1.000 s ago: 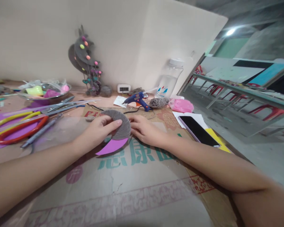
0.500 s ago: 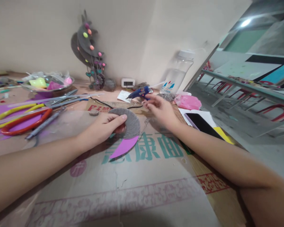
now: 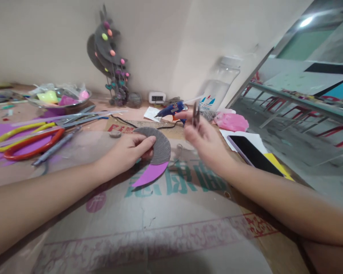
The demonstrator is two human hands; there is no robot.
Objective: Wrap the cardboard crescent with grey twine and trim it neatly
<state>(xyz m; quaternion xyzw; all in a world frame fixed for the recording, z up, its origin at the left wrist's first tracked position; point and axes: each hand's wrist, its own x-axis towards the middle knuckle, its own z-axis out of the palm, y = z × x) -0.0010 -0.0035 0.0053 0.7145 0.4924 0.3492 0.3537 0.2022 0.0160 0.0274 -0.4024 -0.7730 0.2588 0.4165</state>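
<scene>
My left hand (image 3: 131, 149) grips a crescent-shaped card (image 3: 160, 147) between thumb and fingers. Grey yarn is wound closely over its upper part, while the lower tip is bare purple. A loose strand of yarn (image 3: 179, 150) trails to the right of the crescent. My right hand (image 3: 207, 139) is raised above the table, right of the crescent and apart from it. In its closed fingers is a small, dark, narrow tool (image 3: 196, 115), blurred and of a kind I cannot make out. Just behind that hand lies a blue glue gun (image 3: 171, 109).
Scissors with red and yellow handles (image 3: 34, 146) and a pen (image 3: 56, 146) lie left, before a bowl of craft bits (image 3: 60, 108). A water bottle (image 3: 220, 85), pink bag (image 3: 231, 121) and phone (image 3: 254, 155) stand or lie right. A decorated moon ornament (image 3: 107, 49) is against the wall.
My right hand has drawn back to the right from beside the glue gun, and a small dark tool now shows in its fingers. My left hand still holds the crescent.
</scene>
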